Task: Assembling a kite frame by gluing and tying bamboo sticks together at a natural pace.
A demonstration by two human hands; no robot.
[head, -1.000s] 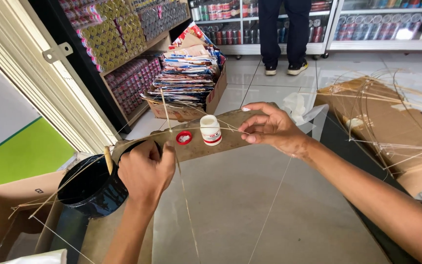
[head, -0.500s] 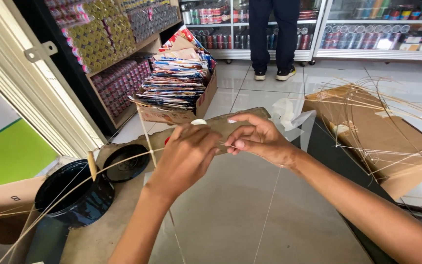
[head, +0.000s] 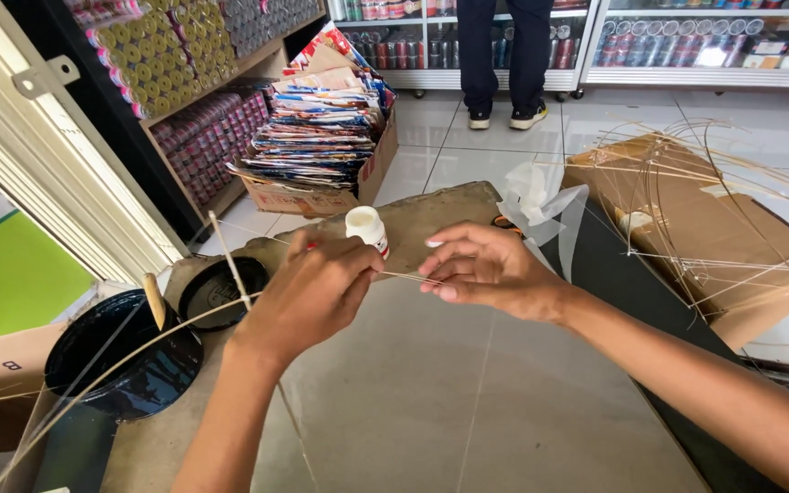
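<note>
Nearest to the camera, the left hand (head: 314,290) is closed in a pinch on a thin, pale bamboo stick (head: 184,318), which runs from the lower left edge up to the hands. The right hand (head: 488,270) is half curled, and its fingertips (head: 438,290) pinch what looks like the same stick, or a thread on it; which one cannot be made out. The stick seems very light and springy, easy to snap, so it is best held close to the working point, with both hands near together. Just behind the hands, a small white plastic bottle (head: 365,226) stands on a worn brown board (head: 431,215). To the left sits a round black tub (head: 120,361). Farther right, a frame of curved thin sticks (head: 687,196) lies on brown cardboard, cut off by the edge.
</note>
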